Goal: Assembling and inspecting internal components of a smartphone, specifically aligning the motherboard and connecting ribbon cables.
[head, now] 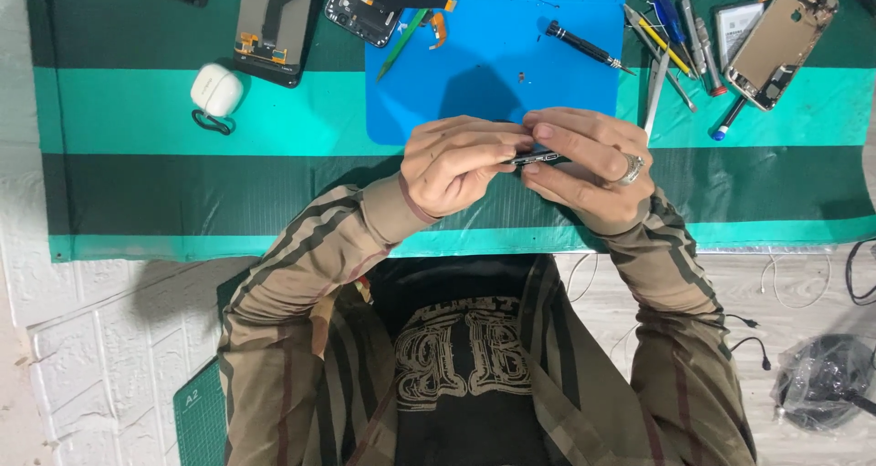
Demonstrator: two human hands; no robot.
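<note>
Both hands meet over the near edge of a blue work mat (493,64). Between them is a slim dark phone body (540,158), seen edge-on, with ports along its side. My left hand (461,167) pinches its left end with curled fingers. My right hand (593,169), a ring on one finger, cradles it from the right and underneath. Most of the phone is hidden by my fingers.
On the striped green cloth (128,119) lie a black screwdriver (584,46), a white earbud case (216,90), a detached screen (274,23), an opened phone frame (370,5), a gold phone chassis (783,37) and several hand tools (675,41). A green cutting mat (199,416) sits at the lower left.
</note>
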